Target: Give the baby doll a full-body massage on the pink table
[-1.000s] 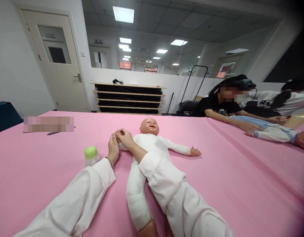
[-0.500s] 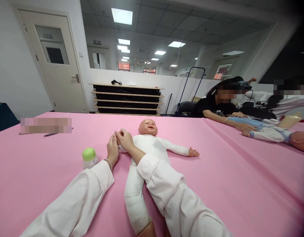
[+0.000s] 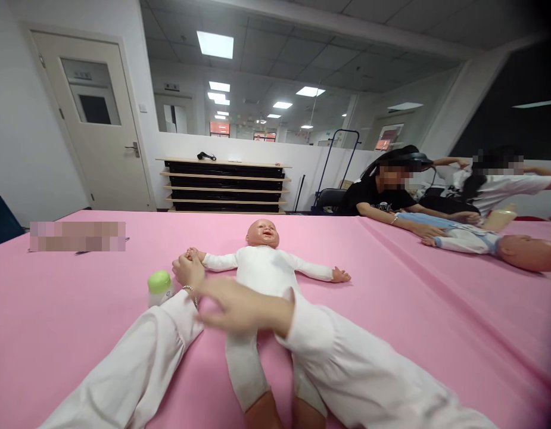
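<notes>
A baby doll (image 3: 266, 265) with a white cloth body lies on its back on the pink table cover, its head at the far end and its arms stretched out sideways. My left hand (image 3: 189, 269) is closed around the doll's hand at the left. Over the doll's lower body hovers my right hand (image 3: 239, 305), blurred by motion, its fingers apart and holding nothing. It hides part of the doll's belly and hips. Close to the left of my left wrist stands a small white jar with a green lid (image 3: 159, 282).
At the right, a person in black (image 3: 377, 185) handles another doll (image 3: 472, 241) in blue and white. A cream bottle (image 3: 501, 218) is beside it. A blurred-out item (image 3: 78, 236) lies far left. A low shelf (image 3: 226, 186) stands behind the pink table cover (image 3: 391, 333).
My right hand has left the doll's hand and moved toward me over its lower body, fingers spreading. My left hand keeps hold; the doll's arm now extends farther left.
</notes>
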Demonstrator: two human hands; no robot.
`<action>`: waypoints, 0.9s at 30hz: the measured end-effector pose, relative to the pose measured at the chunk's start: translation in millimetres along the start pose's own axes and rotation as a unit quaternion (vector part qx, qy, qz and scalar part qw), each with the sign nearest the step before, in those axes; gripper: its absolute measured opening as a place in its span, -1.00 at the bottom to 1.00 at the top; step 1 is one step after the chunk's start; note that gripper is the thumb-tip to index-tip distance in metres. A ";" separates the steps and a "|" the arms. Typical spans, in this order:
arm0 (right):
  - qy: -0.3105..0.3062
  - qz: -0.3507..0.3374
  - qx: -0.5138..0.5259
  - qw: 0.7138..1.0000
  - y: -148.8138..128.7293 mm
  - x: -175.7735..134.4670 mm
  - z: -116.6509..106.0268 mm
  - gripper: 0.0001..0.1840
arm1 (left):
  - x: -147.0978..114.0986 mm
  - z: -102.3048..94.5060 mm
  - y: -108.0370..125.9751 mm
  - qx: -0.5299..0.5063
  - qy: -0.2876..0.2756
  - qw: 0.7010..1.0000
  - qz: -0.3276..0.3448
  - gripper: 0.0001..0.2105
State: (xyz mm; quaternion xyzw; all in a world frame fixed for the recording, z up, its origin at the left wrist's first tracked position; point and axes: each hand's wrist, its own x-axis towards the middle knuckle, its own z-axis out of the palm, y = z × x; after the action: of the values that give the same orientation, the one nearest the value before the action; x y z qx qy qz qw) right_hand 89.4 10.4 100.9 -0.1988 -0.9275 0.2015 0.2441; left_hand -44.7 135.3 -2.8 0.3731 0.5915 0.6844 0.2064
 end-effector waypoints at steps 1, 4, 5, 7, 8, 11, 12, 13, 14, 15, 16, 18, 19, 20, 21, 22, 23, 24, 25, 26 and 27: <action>-0.072 -0.033 0.000 0.997 -20.2 -22.0 -5.8 -0.63 | -0.6 0.3 0.6 0.044 0.030 0.998 -0.015 -0.79; -0.232 -0.016 0.008 0.973 -61.2 -83.1 -15.3 -0.41 | -2.6 1.1 3.4 0.213 0.082 0.973 -0.048 -0.73; -0.259 0.005 0.008 0.966 -67.1 -98.7 -15.0 -0.41 | -2.7 0.8 4.3 0.255 0.083 0.962 -0.053 -0.70; -0.297 0.019 -0.008 0.955 -69.2 -120.4 -9.6 -0.46 | -2.0 -1.5 5.6 0.287 0.072 0.953 -0.059 -0.66; -0.299 0.013 -0.025 0.954 -67.2 -126.8 -5.3 -0.50 | -1.0 -3.3 6.1 0.289 0.065 0.953 -0.060 -0.64; -0.275 -0.030 -0.099 0.956 -59.2 -132.8 8.5 -0.62 | 1.9 -8.9 6.5 0.308 0.033 0.949 -0.057 -0.65; -0.263 -0.043 -0.122 0.956 -57.6 -132.1 12.1 -0.66 | 1.9 -10.3 6.8 0.314 0.021 0.948 -0.053 -0.67; -0.253 -0.052 -0.140 0.956 -56.7 -130.9 15.0 -0.70 | 0.6 -11.3 7.5 0.320 0.011 0.946 -0.048 -0.68; -0.248 -0.060 -0.152 0.955 -56.4 -129.5 17.1 -0.74 | -2.5 -12.3 8.9 0.326 0.004 0.944 -0.042 -0.67; -0.246 -0.067 -0.160 0.954 -56.3 -128.1 18.6 -0.77 | -7.9 -13.6 11.3 0.331 0.001 0.943 -0.031 -0.65; -0.244 -0.077 -0.168 0.952 -56.2 -126.8 19.5 -0.79 | -16.1 -15.8 15.2 0.332 -0.002 0.943 -0.009 -0.62; -0.236 -0.109 -0.181 0.948 -55.9 -124.2 20.7 -0.80 | -41.3 -25.4 27.2 0.313 -0.022 0.947 0.068 -0.56; -0.225 -0.127 -0.186 0.948 -55.6 -122.5 21.3 -0.80 | -58.2 -33.7 35.1 0.280 -0.062 0.950 0.125 -0.57; -0.210 -0.145 -0.189 0.948 -55.3 -120.2 21.9 -0.80 | -77.2 -44.6 43.7 0.233 -0.122 0.949 0.173 -0.60; -0.194 -0.155 -0.187 0.950 -55.1 -117.0 22.7 -0.80 | -97.5 -57.7 52.3 0.192 -0.189 0.943 0.197 -0.62; -0.178 -0.158 -0.182 0.954 -55.0 -113.0 23.4 -0.81 | -118.2 -72.4 60.2 0.158 -0.252 0.934 0.198 -0.65; -0.164 -0.149 -0.178 0.959 -54.9 -108.3 24.2 -0.83 | -138.2 -87.5 66.7 0.126 -0.289 0.929 0.196 -0.67; -0.157 -0.139 -0.168 0.963 -54.8 -103.1 24.8 -0.86 | -156.7 -102.2 71.4 0.092 -0.302 0.929 0.193 -0.68; -0.155 -0.132 -0.149 0.968 -54.7 -98.0 25.4 -0.88 | -172.9 -115.4 73.9 0.055 -0.298 0.933 0.192 -0.67; -0.157 -0.126 -0.122 0.972 -54.3 -93.4 26.0 -0.90 | -186.3 -126.3 74.2 0.013 -0.291 0.938 0.190 -0.66; -0.157 -0.110 -0.085 0.978 -53.9 -90.0 26.7 -0.90 | -196.7 -134.7 72.3 -0.043 -0.269 0.943 0.190 -0.66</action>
State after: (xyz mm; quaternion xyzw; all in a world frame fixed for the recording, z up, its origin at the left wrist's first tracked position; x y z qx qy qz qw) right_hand 132.8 -84.2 71.3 -0.0810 -0.9842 0.1227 0.0986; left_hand -9.7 -110.9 11.5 0.6399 0.4021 0.6094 0.2397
